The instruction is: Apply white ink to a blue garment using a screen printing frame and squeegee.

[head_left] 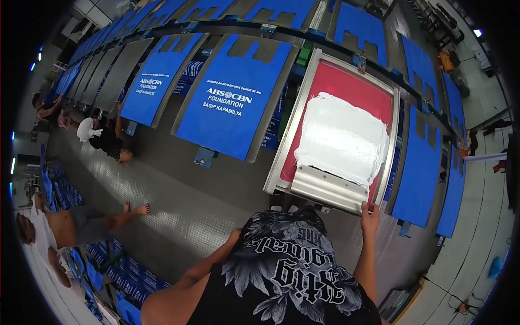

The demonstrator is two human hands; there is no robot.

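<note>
A silver-framed printing screen (293, 120) with red mesh (351, 81) lies over the table just in front of me. A thick, rough-edged patch of white ink (342, 135) covers much of the mesh. Along the near end rests a wide metal squeegee (331, 188). My right hand (370, 216) is closed on the screen frame at its near right corner, beside the squeegee's end. My left hand (235, 236) is down by my waist, apart from the screen; its fingers are mostly hidden by my shirt.
Blue cut-out sheets on dark boards, one with white print (230, 100), line the long table both ways. Metal hinge clamps (204, 156) stick out from its edge. People stand or bend at left, one in a white head covering (88, 130). Printed blue pieces (127, 273) lie behind them.
</note>
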